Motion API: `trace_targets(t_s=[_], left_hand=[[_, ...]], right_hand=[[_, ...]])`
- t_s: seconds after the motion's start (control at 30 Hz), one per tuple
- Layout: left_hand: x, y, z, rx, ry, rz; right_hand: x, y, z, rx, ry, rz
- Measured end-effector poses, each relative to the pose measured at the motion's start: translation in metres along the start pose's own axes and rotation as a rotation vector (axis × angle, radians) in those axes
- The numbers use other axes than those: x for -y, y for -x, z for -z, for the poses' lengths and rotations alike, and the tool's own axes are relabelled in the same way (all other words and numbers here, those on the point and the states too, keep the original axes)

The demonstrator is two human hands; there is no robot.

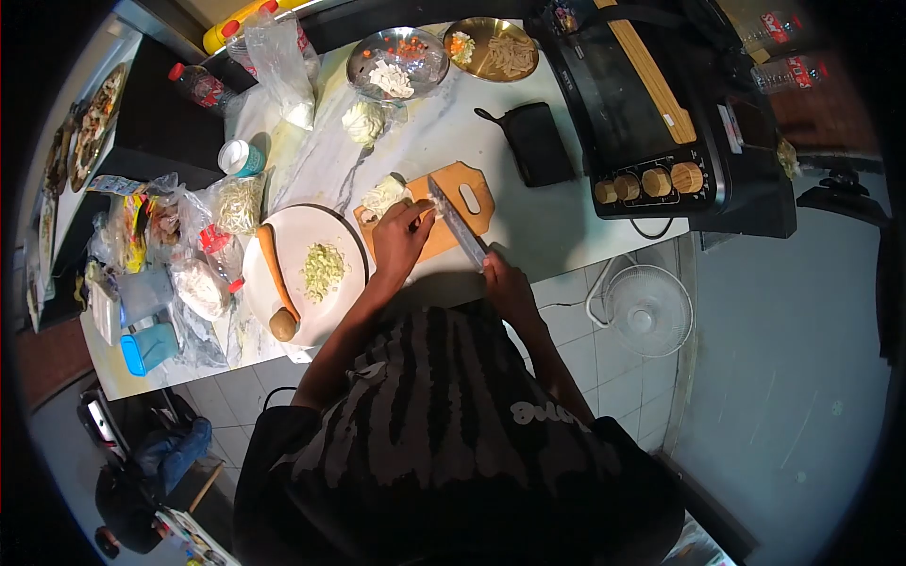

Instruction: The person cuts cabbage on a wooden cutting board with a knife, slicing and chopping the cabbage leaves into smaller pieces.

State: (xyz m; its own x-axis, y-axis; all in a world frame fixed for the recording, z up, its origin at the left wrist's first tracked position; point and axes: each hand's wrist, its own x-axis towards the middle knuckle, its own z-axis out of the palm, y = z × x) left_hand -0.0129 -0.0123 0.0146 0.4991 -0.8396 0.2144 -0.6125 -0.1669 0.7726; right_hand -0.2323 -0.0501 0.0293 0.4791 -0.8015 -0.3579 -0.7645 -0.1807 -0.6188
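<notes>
My right hand is wrapped round the handle of a kitchen knife, whose blade lies slanted across the wooden cutting board. On the board, my left hand has its fingers bent together over a small pale vegetable piece beside the blade; its kind is mostly hidden. Just beyond the left hand sits a chunk of cabbage. A large white plate to the left bears a carrot, a round brown vegetable and chopped pale-green pieces.
At the back stand a metal plate with diced orange and white pieces and a second metal plate. A cabbage, a black pouch-like item and an oven surround the board. Bagged food crowds the left; a fan is below right.
</notes>
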Motion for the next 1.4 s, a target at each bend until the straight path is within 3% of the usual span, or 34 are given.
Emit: trace_targets(t_s=[0.07,0.37,0.5,0.57,0.67,0.7,0.8,0.97,1.1,1.23,1.33,1.4], left_hand=[[0.004,0.001,-0.001,0.003,0.008,-0.003],[0.001,0.004,0.001,-0.018,0.154,0.077],[-0.027,0.001,0.032,0.119,-0.028,-0.103],[-0.028,0.009,0.044,0.263,-0.211,-0.227],[-0.027,0.034,0.061,0.222,-0.347,-0.229],[-0.022,0.045,0.065,0.236,-0.368,-0.17],[-0.011,0.08,0.078,0.107,-0.585,-0.023],[0.02,0.126,0.092,-0.088,-0.642,0.306],[0.012,0.135,0.102,-0.07,-0.557,0.433],[0.01,0.133,0.096,-0.025,-0.519,0.398],[0.015,0.124,0.094,-0.159,-0.484,0.414],[0.009,0.112,0.098,-0.208,-0.405,0.322]], right_hand=[[-0.002,-0.001,-0.004,0.065,0.015,-0.018],[-0.016,-0.002,-0.012,-0.066,-0.079,0.005],[-0.009,-0.007,-0.003,-0.145,-0.078,0.173],[0.009,-0.004,0.011,-0.066,-0.115,0.245],[0.032,-0.014,0.016,0.154,-0.054,0.255],[0.05,-0.015,0.022,0.273,-0.065,0.188],[0.074,-0.02,0.011,0.324,-0.041,0.344],[0.098,-0.035,-0.011,0.524,0.114,0.4],[0.103,-0.036,-0.021,0.542,0.117,0.443],[0.103,-0.036,-0.02,0.537,0.138,0.475],[0.094,-0.028,-0.011,0.43,0.102,0.455],[0.075,-0.028,-0.006,0.215,-0.043,0.556]])
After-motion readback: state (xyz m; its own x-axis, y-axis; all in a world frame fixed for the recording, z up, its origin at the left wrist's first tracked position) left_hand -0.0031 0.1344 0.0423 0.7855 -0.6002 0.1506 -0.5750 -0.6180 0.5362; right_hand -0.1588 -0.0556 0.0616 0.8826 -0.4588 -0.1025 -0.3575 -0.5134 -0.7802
